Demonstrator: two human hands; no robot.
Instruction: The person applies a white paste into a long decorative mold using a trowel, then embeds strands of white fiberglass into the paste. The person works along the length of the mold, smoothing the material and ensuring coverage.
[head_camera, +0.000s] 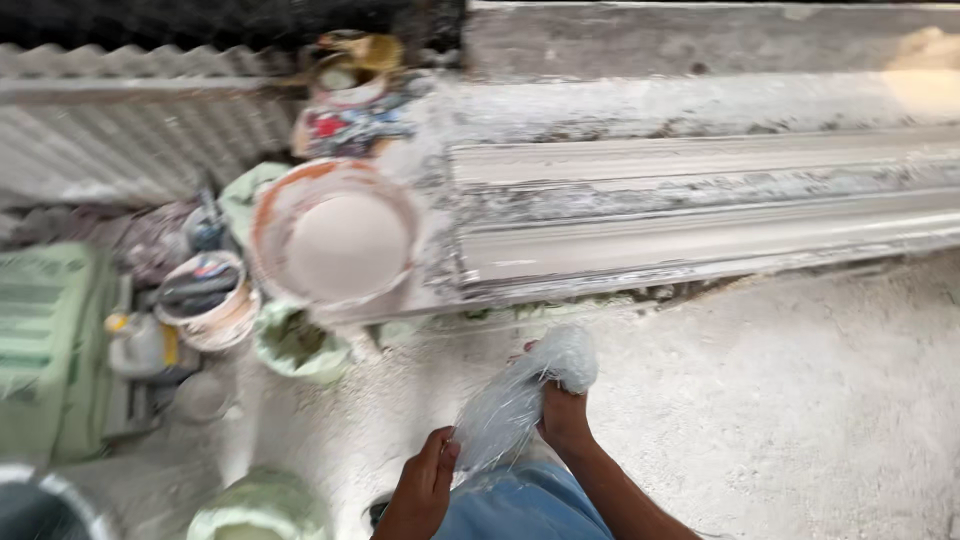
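A bundle of white glassy fibre strands (520, 395) hangs between my two hands near the bottom middle of the head view. My right hand (563, 415) grips its upper, thicker end. My left hand (425, 485) pinches the lower end of the same bundle. Both hands are above my blue-clothed leg (520, 510). Up and to the left stands a round bucket (335, 235) filled with pale plaster. A long white moulded form (700, 215) lies across the bench to the right of the bucket.
A small pail with dark tools (205, 295), a white bottle (140, 345) and a green crate (45, 350) crowd the left side. Green sacks (295, 345) lie below the bucket. Corrugated sheet (130, 130) fills the upper left. Dusty white floor (800, 400) spreads right.
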